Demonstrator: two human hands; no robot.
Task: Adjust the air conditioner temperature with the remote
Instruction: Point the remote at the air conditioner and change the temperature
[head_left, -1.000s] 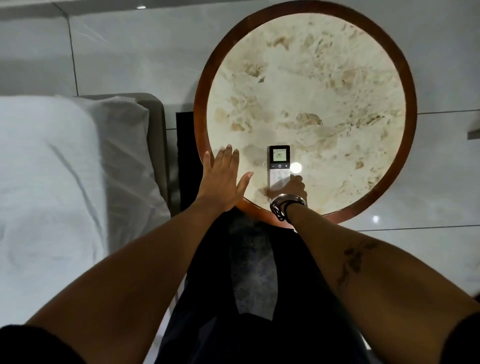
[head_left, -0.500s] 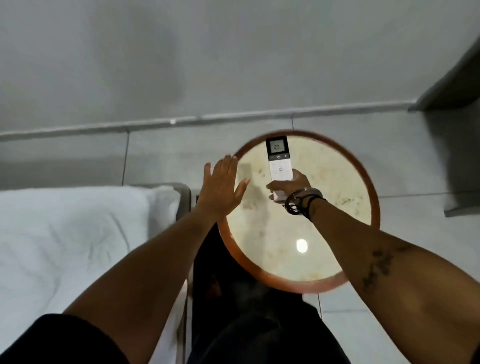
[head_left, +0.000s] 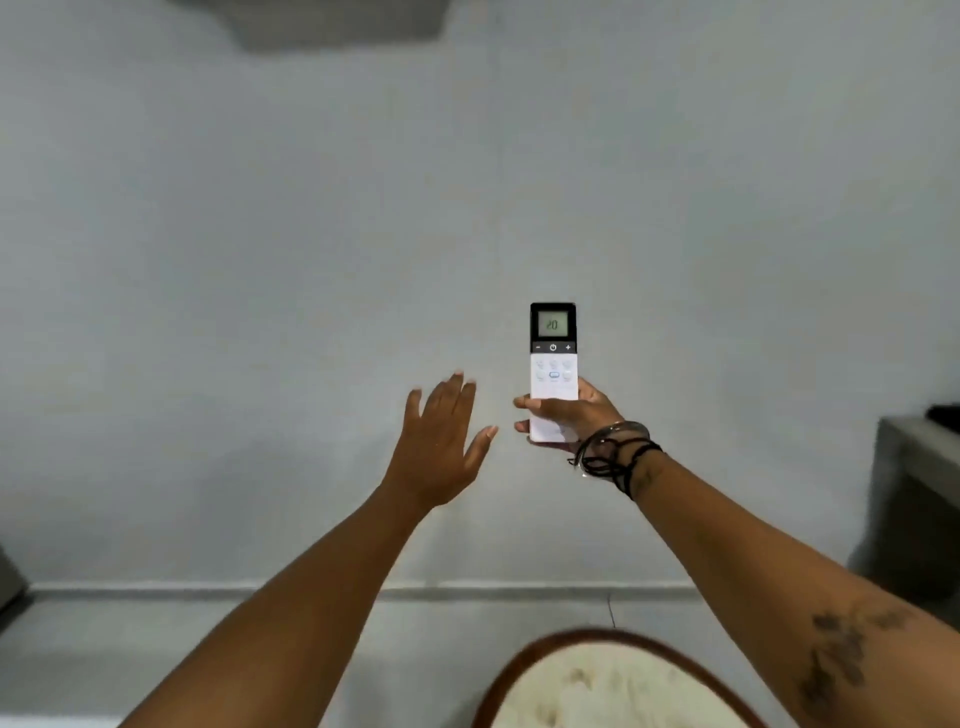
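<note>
- A plain grey wall fills the view; a blurred dark shape at its top may be the air conditioner, though that is hard to tell.
- The round desk sits below, bare where visible.
- The left hand hangs empty, its fingers spread.
- The right hand has its fingers wrapped around the remote, upright, display reading 20.
- Aiming seems done; next the thumb must reach the plus or minus key.

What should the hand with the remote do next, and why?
Probably slide the thumb up to the minus or plus button. The right hand holds the remote raised upright, its screen reads 20, and its grip sits low, below those buttons. The left hand is open and empty.
</note>
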